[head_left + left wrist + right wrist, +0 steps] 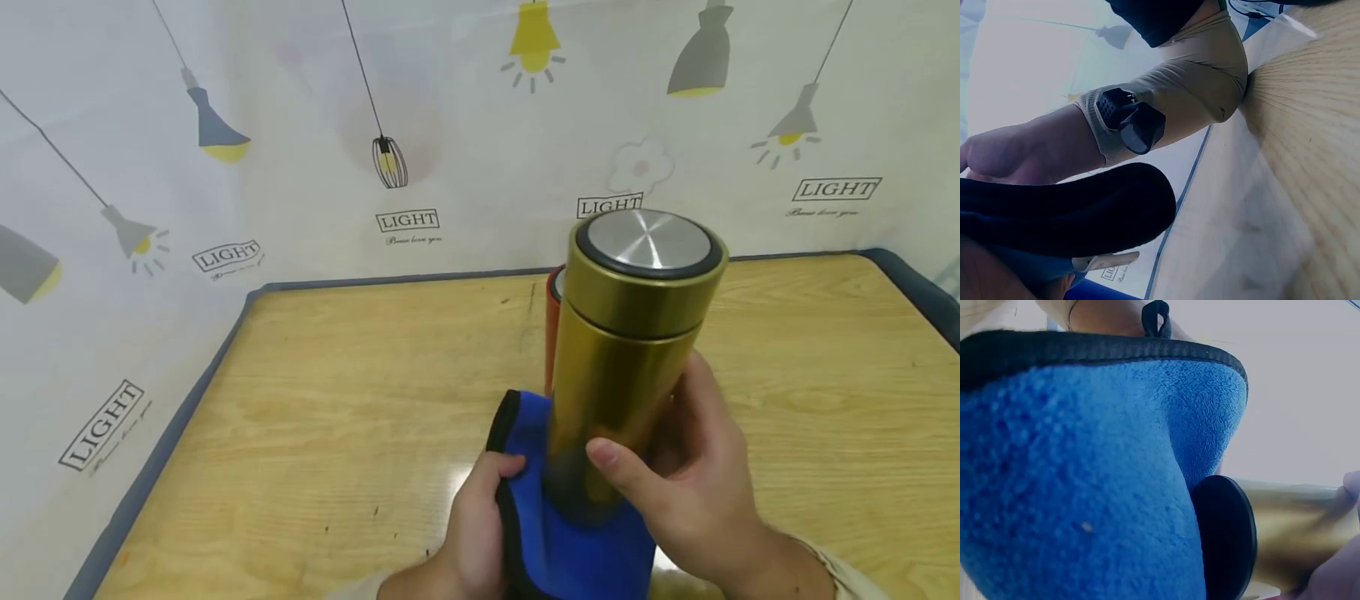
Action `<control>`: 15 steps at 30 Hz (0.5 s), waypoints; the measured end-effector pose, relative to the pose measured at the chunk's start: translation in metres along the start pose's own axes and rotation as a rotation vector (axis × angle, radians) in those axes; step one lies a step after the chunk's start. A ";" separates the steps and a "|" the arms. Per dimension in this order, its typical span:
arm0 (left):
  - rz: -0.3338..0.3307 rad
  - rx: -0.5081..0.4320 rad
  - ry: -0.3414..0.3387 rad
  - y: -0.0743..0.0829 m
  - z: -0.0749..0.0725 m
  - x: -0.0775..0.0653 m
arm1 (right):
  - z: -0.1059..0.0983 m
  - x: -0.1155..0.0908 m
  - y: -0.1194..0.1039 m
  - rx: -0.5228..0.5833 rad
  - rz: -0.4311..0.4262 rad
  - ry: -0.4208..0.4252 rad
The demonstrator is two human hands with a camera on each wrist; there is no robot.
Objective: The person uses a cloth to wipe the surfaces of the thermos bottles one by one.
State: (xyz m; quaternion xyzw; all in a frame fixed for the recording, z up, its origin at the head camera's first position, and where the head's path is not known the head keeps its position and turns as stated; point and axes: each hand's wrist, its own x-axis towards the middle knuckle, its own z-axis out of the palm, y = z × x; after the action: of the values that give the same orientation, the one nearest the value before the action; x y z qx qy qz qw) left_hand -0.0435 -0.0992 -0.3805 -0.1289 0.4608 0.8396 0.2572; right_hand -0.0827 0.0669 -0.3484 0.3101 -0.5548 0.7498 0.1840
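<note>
My right hand point(708, 492) grips a gold thermos flask point(622, 375) with a steel-topped lid, its thumb across the front and its fingers behind. The flask stands tilted, its top leaning a little to the right. Below it, my left hand point(476, 525) holds a blue plush cloth point(585, 554) with black edging, thumb on top. The flask's lower end is against or just over the cloth. In the right wrist view the flask's dark base point(1225, 540) faces the cloth point(1085, 475), which has a small black loop point(1156, 319). Most left fingers are hidden under the cloth.
A red cylinder with a dark-rimmed top point(552, 333) stands behind the gold flask, mostly hidden by it. The wooden table point(360, 392) has a dark edge, with a white lamp-patterned sheet point(480, 225) behind and at the left.
</note>
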 end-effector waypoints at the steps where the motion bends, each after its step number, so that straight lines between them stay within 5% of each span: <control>1: 0.015 0.000 -0.001 0.000 0.001 0.000 | 0.000 0.001 -0.001 0.002 0.001 0.010; 8: 0.102 -0.005 0.008 0.004 0.002 0.000 | -0.001 0.003 -0.005 0.040 0.000 0.033; 15: 0.121 0.014 -0.023 0.003 0.001 0.001 | -0.004 0.003 -0.003 0.026 0.036 0.009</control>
State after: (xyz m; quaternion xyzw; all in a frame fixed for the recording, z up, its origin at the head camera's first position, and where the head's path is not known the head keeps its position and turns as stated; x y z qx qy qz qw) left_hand -0.0456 -0.0993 -0.3784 -0.0895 0.4708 0.8517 0.2121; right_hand -0.0837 0.0711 -0.3453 0.2990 -0.5494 0.7617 0.1690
